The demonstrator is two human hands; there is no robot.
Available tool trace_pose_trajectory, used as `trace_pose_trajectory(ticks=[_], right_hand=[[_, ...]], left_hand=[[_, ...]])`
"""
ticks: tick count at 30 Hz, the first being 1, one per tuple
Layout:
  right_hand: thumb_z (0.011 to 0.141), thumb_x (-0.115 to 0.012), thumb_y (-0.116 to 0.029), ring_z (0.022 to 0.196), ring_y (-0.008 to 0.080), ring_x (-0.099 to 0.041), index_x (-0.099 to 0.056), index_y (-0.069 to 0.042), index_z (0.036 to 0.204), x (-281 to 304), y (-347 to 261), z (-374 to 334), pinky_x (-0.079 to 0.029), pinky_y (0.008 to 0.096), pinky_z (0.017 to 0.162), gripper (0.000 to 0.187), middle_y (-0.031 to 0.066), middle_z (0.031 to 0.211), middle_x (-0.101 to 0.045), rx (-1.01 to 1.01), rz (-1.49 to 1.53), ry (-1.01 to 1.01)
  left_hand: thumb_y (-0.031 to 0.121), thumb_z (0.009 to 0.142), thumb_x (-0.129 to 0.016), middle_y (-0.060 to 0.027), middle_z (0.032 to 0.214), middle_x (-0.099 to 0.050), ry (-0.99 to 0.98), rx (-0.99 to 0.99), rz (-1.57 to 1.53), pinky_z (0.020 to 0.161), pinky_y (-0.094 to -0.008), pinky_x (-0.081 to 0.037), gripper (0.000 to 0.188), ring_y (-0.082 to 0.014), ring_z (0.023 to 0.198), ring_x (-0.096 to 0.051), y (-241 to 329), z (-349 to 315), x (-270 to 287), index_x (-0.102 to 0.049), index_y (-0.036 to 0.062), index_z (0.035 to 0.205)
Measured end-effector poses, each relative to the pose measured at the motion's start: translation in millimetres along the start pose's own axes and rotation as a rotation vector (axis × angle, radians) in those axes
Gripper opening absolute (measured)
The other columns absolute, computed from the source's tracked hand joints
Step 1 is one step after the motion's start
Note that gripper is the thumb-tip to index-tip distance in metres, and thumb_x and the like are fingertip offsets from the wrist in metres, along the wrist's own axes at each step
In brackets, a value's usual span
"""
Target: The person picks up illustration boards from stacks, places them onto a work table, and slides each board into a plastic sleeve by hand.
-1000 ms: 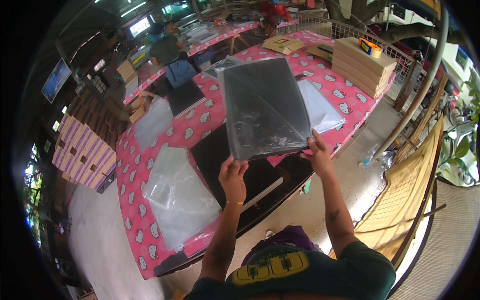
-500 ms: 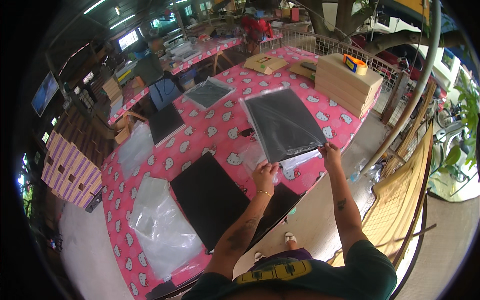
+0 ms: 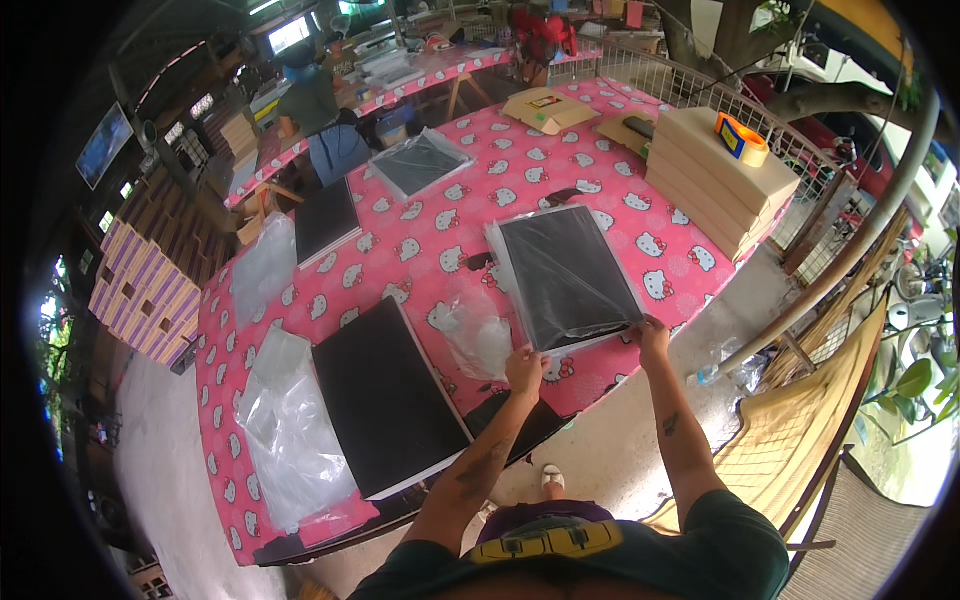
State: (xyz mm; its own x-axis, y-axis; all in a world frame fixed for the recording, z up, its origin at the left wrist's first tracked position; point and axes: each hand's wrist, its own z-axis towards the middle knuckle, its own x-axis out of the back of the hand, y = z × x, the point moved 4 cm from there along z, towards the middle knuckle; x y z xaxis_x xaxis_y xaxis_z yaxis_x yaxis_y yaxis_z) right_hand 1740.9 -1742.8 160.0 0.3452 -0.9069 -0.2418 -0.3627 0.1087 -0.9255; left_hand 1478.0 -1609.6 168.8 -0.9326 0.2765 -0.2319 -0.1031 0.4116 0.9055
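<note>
A black rectangular sheet inside a clear plastic sleeve [image 3: 570, 275] lies over the pink table in front of me. My left hand [image 3: 526, 370] pinches the sleeve's near left corner. At its near right corner, my right hand [image 3: 652, 340] is closed on the plastic. A crumpled clear plastic bag [image 3: 477, 338] rests just left of the sleeve. Nearer my left forearm is a thick stack of black sheets [image 3: 388, 395] with pale edges. Beside that stack, several empty plastic sleeves [image 3: 295, 430] are spread out. Part of another black sheet [image 3: 520, 425] shows under my left forearm.
The pink patterned tablecloth [image 3: 420, 245] covers the table. At the far right, stacked brown cardboard boxes [image 3: 715, 180] carry an orange tape roll [image 3: 741, 140]. A bagged dark sheet [image 3: 421, 165] and a smaller black stack [image 3: 328, 222] lie farther off. A person [image 3: 315, 110] stands beyond the table.
The sleeve with the black sheet has come down from a raised tilt to lie nearly flat over the table. Both hands keep hold of its near corners, and the view has shifted slightly.
</note>
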Motion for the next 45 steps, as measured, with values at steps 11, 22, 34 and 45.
trace_pose_trajectory(ticks=[11,22,34,45], right_hand=[[0.073,-0.066,-0.016,0.096,0.0397,-0.06,-0.062,-0.003,0.114,-3.6,-29.9,12.1,-0.047,0.0429,0.088,0.044,0.0217,0.102,-0.062,0.688,-0.981,0.06],[0.07,-0.067,-0.015,0.086,0.0368,-0.065,-0.067,-0.003,0.107,-3.9,-25.6,-27.2,-0.052,0.0411,0.076,0.038,0.0243,0.096,-0.064,0.432,-1.032,-0.216],[0.09,-0.052,-0.019,0.047,0.0117,-0.04,-0.044,-0.016,0.07,66.1,198.4,-71.4,-0.031,0.0277,0.04,0.022,-0.002,0.057,-0.04,-0.489,0.302,-0.06],[0.079,-0.059,-0.062,0.115,0.0277,-0.048,-0.051,-0.022,0.121,-39.7,353.3,-111.8,-0.036,0.0534,0.095,0.059,0.0066,0.121,-0.055,-0.903,0.507,-0.225]], left_hand=[[0.013,0.078,-0.066,-0.0218,0.101,-0.061,0.069,-0.681,1.089,0.079,-0.0395,-0.05,0.034,-0.0332,0.093,-0.062,25.3,-21.3,-13.1,-0.064,-0.0004,0.109],[0.008,0.078,-0.06,-0.0225,0.086,-0.063,0.1,-0.597,0.911,0.072,-0.0404,-0.05,0.025,-0.0345,0.077,-0.063,17.0,-58.0,23.8,-0.066,-0.0044,0.1],[0.014,0.081,-0.058,-0.0187,0.084,-0.063,0.31,-0.623,1.654,0.071,-0.0457,-0.051,0.018,-0.0344,0.081,-0.063,56.2,-61.6,67.4,-0.062,0.0034,0.096],[0.015,0.081,-0.062,-0.0175,0.074,-0.062,-0.107,-0.469,1.382,0.055,-0.0459,-0.049,0.015,-0.0354,0.067,-0.063,65.8,-254.5,187.2,-0.054,0.0054,0.09]])
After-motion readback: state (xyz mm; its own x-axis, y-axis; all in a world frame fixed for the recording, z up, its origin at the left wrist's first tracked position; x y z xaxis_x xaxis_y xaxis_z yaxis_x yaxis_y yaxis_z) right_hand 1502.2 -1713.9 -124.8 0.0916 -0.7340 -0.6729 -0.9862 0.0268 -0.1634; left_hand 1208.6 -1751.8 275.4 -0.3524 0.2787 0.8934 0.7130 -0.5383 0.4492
